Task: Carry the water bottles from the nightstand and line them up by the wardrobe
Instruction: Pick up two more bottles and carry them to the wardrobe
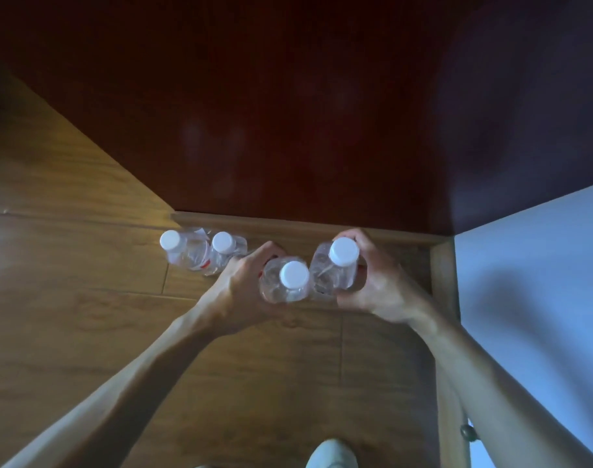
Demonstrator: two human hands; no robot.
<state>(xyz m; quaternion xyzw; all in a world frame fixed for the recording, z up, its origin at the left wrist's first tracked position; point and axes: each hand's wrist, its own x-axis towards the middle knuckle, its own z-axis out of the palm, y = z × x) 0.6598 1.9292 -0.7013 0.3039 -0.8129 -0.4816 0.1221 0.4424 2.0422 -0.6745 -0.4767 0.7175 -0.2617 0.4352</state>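
Two clear water bottles with white caps stand on the wooden floor at the foot of the dark red wardrobe [288,130]: the left bottle [182,253] and its neighbour [225,253], touching each other. My left hand [244,282] grips a third bottle [288,282] just right of them. My right hand [369,282] grips a fourth bottle [335,268] beside the third one. Both held bottles are upright, low over the floor near the wardrobe's wooden plinth [322,228]. Whether their bases touch the floor is hidden.
A white wall [541,282] with a wooden skirting board [443,298] closes the corner on the right. Wooden floor [68,265] stretches left and toward me. My light shoe [332,456] shows at the bottom edge. A small dark knob [468,432] sits low on the right.
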